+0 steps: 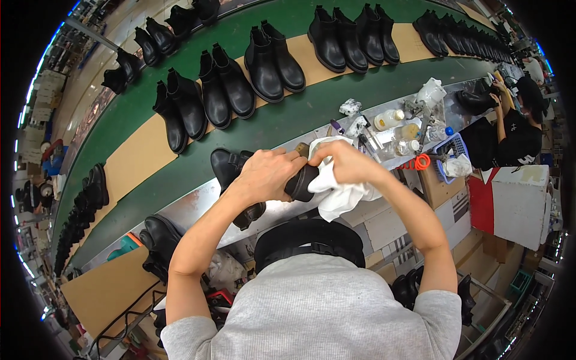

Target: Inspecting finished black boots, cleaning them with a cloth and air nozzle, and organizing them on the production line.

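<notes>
My left hand (270,173) is closed around a black boot (302,185), its fingers wrapped over the side. My right hand (347,163) grips a bunched white cloth (337,203) against the right side of that boot. Much of the boot is hidden by the two hands and the cloth. Just left of my left hand, another black boot (225,167) with a strap lies at the metal edge of the bench (201,201).
Pairs of black ankle boots (270,63) line tan cardboard strips on the green conveyor (327,99). Bottles (390,119), brushes and a blue basket (451,153) crowd the bench to the right. Beyond them a co-worker in black (519,135) handles a boot. More boots (161,237) sit lower left.
</notes>
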